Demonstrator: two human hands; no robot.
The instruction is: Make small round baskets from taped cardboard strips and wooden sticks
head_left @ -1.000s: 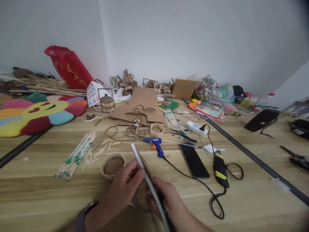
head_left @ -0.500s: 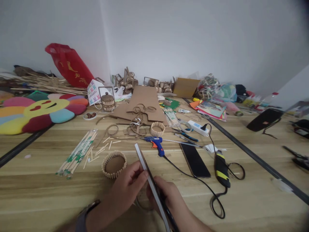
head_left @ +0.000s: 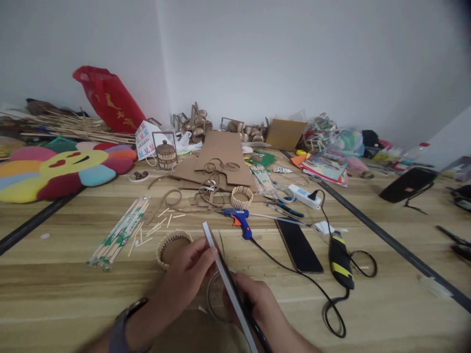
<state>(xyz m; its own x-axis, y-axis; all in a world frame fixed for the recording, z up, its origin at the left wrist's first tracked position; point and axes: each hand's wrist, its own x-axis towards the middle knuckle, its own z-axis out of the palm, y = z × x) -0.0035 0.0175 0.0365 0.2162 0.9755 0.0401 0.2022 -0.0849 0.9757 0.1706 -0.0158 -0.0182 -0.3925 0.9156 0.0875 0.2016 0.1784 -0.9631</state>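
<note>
A long, straight grey strip [head_left: 225, 274], ruler-like with a pale face, slants up from the lower edge of the view. Near its upper end my left hand [head_left: 191, 267] pinches it between thumb and fingers. My right hand [head_left: 257, 299] is closed around its lower part, along a slim black piece [head_left: 257, 329] whose kind I cannot make out. A thin curled strip [head_left: 212, 304] loops below and between the hands. Just beyond my left hand stands a round cup of short wooden sticks [head_left: 165, 250] with a brown base, partly hidden by that hand.
A blue glue gun [head_left: 239, 219] lies ahead, its cord trailing right past a black phone [head_left: 300, 245] and a black-yellow tool [head_left: 341, 260]. Bagged sticks [head_left: 119, 233] are at left. Behind are a smaller stick ring [head_left: 241, 197], curled cardboard strips [head_left: 209, 189] and cardboard sheets [head_left: 221, 152].
The grey strip's top and my left hand have shifted slightly left, covering more of the stick cup. More of the curled strip shows below. The whole view has shifted slightly.
</note>
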